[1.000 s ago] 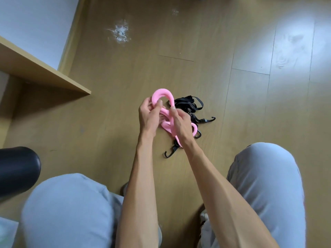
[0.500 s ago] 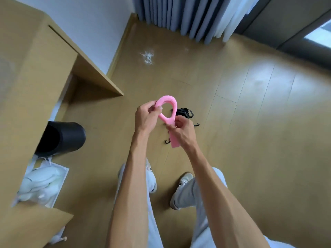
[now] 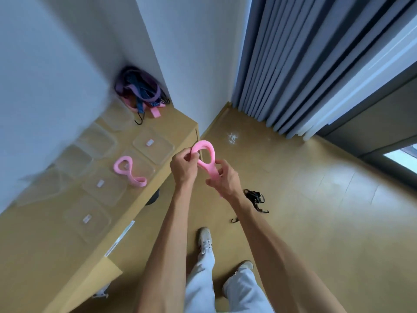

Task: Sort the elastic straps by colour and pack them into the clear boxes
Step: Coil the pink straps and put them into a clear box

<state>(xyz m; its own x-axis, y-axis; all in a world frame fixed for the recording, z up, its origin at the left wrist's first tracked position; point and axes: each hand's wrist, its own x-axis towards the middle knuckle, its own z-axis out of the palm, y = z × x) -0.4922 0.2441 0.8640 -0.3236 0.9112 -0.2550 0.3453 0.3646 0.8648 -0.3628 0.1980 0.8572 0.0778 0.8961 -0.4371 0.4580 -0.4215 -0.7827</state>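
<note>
Pinching a soft, light pink strap between them, left hand and right hand hold its limp loop, best gripped mid-band.

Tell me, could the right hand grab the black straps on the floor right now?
Probably not yet. The right hand is busy: its fingers pinch the pink strap together with the left hand. The black straps lie on the floor well below, with nothing covering them.
</note>
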